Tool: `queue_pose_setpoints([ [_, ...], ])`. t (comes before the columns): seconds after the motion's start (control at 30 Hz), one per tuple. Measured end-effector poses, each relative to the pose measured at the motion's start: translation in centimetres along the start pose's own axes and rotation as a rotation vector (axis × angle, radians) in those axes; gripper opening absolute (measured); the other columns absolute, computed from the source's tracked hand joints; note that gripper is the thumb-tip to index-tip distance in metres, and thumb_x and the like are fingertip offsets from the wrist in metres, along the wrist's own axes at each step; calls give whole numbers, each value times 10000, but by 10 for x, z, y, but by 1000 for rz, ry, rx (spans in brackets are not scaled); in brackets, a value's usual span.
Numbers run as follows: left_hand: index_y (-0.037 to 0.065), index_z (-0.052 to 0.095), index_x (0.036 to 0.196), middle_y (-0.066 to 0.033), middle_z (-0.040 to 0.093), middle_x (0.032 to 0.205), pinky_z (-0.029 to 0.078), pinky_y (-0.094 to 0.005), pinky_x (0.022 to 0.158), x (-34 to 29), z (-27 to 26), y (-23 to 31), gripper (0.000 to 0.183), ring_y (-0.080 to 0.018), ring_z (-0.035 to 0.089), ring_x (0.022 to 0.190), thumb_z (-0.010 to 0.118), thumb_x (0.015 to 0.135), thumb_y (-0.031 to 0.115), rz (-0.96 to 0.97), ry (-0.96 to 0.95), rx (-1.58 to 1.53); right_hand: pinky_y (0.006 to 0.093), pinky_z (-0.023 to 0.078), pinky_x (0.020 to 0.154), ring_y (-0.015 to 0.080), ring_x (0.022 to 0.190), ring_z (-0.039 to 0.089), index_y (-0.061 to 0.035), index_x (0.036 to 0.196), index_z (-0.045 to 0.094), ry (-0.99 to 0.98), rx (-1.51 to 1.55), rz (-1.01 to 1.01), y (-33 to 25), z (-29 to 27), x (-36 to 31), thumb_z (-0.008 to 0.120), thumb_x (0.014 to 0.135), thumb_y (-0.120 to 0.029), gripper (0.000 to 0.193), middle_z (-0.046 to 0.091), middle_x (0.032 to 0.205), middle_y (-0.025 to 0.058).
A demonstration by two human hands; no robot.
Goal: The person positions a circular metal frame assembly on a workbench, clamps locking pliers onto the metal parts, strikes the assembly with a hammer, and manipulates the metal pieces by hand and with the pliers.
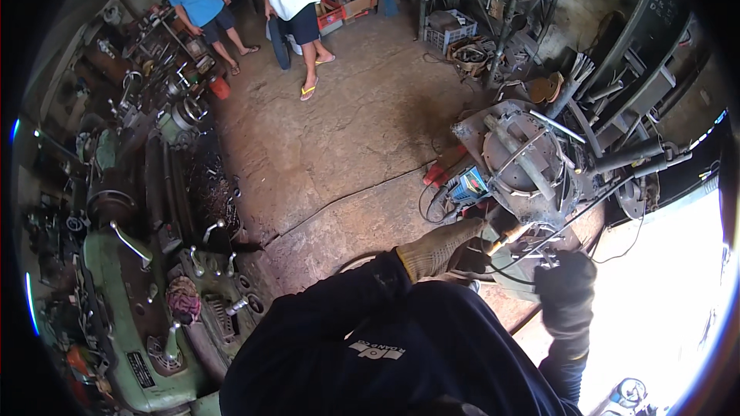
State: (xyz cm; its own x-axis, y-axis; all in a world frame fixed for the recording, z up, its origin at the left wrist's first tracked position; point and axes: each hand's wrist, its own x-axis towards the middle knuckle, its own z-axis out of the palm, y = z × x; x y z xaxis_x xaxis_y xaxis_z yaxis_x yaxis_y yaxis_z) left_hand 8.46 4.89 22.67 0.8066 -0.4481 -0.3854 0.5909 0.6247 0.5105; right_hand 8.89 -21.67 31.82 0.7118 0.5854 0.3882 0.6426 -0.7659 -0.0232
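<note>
My left hand [434, 253], in a pale knitted glove, reaches to the near side of a round metal worktable [524, 158]. Its fingers are closed around something dark and partly hidden. A short yellowish-tan, handle-like piece [506, 237] sticks out just beyond them; its kind is unclear. My right hand [568, 283] wears a dark glove and stays lower and to the right, closed where a black cable [509, 277] meets it. The cable bends back toward the left hand. A thick bar and a thin curved rod lie across the tabletop.
A green lathe [116, 293] with levers and a rag [183, 299] fills the left side. A blue machine [469, 185] sits beside the worktable. Another cable [339, 204] crosses the floor. Two people [196, 0] stand at the back. Metal stock leans on the right.
</note>
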Motion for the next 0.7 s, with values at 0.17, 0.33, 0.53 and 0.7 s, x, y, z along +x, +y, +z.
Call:
queue_pose_setpoints([
  [0.17, 63, 565, 1315, -76, 659, 1106, 603, -367, 827, -2, -4, 3, 360, -192, 692, 933, 625, 965, 124, 123, 108, 72, 497, 510, 852, 337, 965, 606, -153, 874, 688, 159, 72, -202, -25, 9, -7, 848, 656, -172, 271, 630, 968, 102],
  [0.33, 72, 374, 1516, -65, 659, 1070, 623, -360, 828, -8, -7, 25, 626, -161, 685, 954, 636, 948, 89, 173, 150, 119, 541, 453, 1006, 430, 1218, 549, -140, 1248, 677, 215, 70, -5, -13, 22, 1, 876, 696, -295, 607, 569, 1308, 247],
  [0.53, 77, 245, 1572, -109, 628, 1068, 619, -323, 737, 2, -28, 40, 672, -229, 704, 918, 529, 964, 42, 305, 37, 167, 439, 528, 995, 297, 1261, 568, -63, 1568, 221, 445, 1836, 584, -9, 96, -10, 776, 890, -155, 881, 500, 1424, 194],
  [0.7, 77, 302, 1561, -84, 613, 1072, 606, -349, 703, -3, -45, 43, 662, -229, 688, 925, 567, 954, 98, 376, 186, 448, 349, 589, 773, 213, 858, 707, -19, 1456, 410, 132, 1666, 832, -14, 116, -17, 593, 1015, -350, 581, 692, 1057, 122],
])
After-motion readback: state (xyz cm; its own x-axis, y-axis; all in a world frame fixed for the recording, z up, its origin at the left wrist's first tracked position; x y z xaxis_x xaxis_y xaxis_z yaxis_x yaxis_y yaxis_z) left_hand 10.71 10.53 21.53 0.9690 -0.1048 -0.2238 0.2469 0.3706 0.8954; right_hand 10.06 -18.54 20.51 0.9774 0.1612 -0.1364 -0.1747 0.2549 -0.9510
